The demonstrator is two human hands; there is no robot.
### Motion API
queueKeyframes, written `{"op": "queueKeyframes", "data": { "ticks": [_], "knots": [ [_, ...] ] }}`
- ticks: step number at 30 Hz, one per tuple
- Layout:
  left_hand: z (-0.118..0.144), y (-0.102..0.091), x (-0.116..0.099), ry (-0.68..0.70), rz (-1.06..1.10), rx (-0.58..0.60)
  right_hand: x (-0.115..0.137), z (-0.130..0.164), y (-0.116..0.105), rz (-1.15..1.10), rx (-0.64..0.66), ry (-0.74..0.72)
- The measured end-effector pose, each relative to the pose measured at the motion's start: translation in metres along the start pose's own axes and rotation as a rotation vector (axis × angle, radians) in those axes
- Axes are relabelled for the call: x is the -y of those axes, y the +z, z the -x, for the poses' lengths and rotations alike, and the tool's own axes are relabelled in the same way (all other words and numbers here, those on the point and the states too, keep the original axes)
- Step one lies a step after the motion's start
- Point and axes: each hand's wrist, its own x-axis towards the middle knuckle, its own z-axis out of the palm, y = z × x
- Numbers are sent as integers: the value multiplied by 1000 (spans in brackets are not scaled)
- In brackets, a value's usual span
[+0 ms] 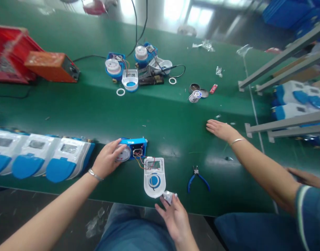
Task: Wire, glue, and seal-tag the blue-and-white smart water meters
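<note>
My left hand (pixel 107 158) is closed over the round dial of a blue water meter (pixel 133 142) near the table's front edge. The meter's box lies uncovered, and thin wires run from it to a white cover (pixel 154 181) with a small display and a blue round part. Below the cover, my right hand (pixel 175 216) pinches a small shiny piece of plastic film (pixel 167 197) between thumb and fingers, close to the cover's rounded end. Blue-handled cutting pliers (pixel 197 179) lie with spread handles on the table, to the right of the cover.
Several finished-looking meters (pixel 69 157) stand in a row at left. Another person's hand (pixel 221 130) rests on the table at right. Farther back are opened meters (pixel 114 68), a solder spool (pixel 195 96), an orange box (pixel 52 66) and a red bin (pixel 13 55). Metal rack legs (pixel 285 123) stand right.
</note>
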Motion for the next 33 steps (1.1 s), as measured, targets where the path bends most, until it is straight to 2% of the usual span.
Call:
{"op": "queueKeyframes", "data": {
  "ticks": [2,4,7,10,13,15,16,17,19,21,22,24,26,28,30,32,33],
  "knots": [
    [0,7,-8,-38,-40,-63,-7,-3,7,-64,67,15],
    [-7,11,-20,-144,-77,-94,-7,-11,21,-103,118,5],
    [-43,19,-36,-366,-91,-116,7,-34,55,-118,182,-38],
    [-110,22,-37,-513,-7,-166,44,-67,104,-137,248,-163],
    [-175,14,-29,-536,164,-266,93,-93,153,-160,287,-285],
    [-195,3,-30,-584,248,-362,116,-98,172,-172,261,-342],
    [-196,-2,-35,-597,318,-375,122,-96,176,-174,255,-357],
    [-191,-5,-44,-600,412,-353,123,-92,177,-171,251,-357],
    [-169,-7,-72,-571,681,-195,112,-80,171,-144,241,-339],
    [-139,-3,-106,-552,953,3,87,-66,160,-75,224,-338],
    [-124,0,-122,-548,1078,65,73,-59,153,-3,221,-357],
    [-98,6,-149,-608,1259,101,48,-46,140,220,234,-418],
    [-81,8,-163,-748,1338,54,37,-34,122,468,232,-438],
    [-71,2,-167,-856,1363,-8,43,-22,98,574,204,-489],
    [-67,-13,-163,-912,1384,-56,66,-9,70,642,97,-621],
    [-65,-37,-156,-919,1373,-96,99,5,46,778,-263,-868],
    [-64,-50,-152,-906,1344,-120,117,13,38,792,-398,-913]
  ]
}}
